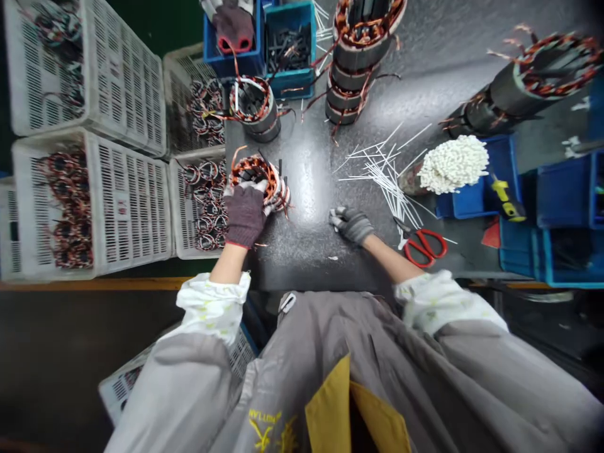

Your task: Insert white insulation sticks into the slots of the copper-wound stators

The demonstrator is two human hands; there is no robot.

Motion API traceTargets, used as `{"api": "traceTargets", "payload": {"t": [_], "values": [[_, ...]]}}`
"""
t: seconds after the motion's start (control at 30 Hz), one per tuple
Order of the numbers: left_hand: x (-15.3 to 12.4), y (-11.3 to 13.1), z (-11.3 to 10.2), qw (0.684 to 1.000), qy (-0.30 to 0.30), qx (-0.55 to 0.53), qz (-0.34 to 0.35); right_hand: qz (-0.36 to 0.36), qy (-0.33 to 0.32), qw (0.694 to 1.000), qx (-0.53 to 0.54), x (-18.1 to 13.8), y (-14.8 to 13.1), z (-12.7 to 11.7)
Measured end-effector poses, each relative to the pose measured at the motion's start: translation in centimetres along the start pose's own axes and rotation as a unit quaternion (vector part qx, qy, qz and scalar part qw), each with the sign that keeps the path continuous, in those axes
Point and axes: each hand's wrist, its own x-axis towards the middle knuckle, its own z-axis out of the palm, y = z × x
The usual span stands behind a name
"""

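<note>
My left hand (246,211), in a dark purple glove, is closed on the near left side of a motor stator (270,179) with copper windings. That stator sits on the dark table. My right hand (352,224), in a grey glove, rests low over the table to the right, apart from the stator. Its fingers are curled, and whatever may be in them is hidden. Thin white sticks (384,179) lie loosely beyond the right hand, with red-handled scissors (425,247) beside its wrist. Another wound stator (257,110) stands just behind the held one.
White crates (129,201) of wound parts line the left. Stacked stators (346,75) stand at the back, with another stack (504,94) at right. A white-tipped bundle (455,165), a yellow-handled tool (508,200) and blue bins (519,248) occupy the right. A glove (233,28) lies on a back bin.
</note>
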Motion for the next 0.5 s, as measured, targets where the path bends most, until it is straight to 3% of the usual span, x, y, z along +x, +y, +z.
{"api": "traceTargets", "payload": {"t": [0.13,0.23,0.3,0.37,0.43,0.5], "values": [[3.2,-0.1,0.5,0.995,0.033,-0.095,-0.003,0.027,-0.028,0.999,0.028,-7.4,1.0,2.2],[3.4,2.6,-0.8,0.988,0.073,-0.137,-0.007,0.046,-0.037,0.997,0.053,-8.8,-0.3,5.0],[1.4,5.2,-2.2,0.985,0.107,-0.136,0.024,0.068,-0.026,0.994,0.079,-8.0,-0.9,6.0],[-1.9,7.9,-3.0,0.977,0.137,-0.147,0.072,0.089,-0.002,0.989,0.120,-7.0,-0.6,5.4],[-5.5,10.2,-2.5,0.967,0.136,-0.184,0.113,0.107,0.031,0.978,0.175,-6.7,0.7,3.4],[-8.5,12.3,-0.4,0.963,0.109,-0.223,0.107,0.121,0.073,0.959,0.244,-7.4,2.5,0.3]]}}
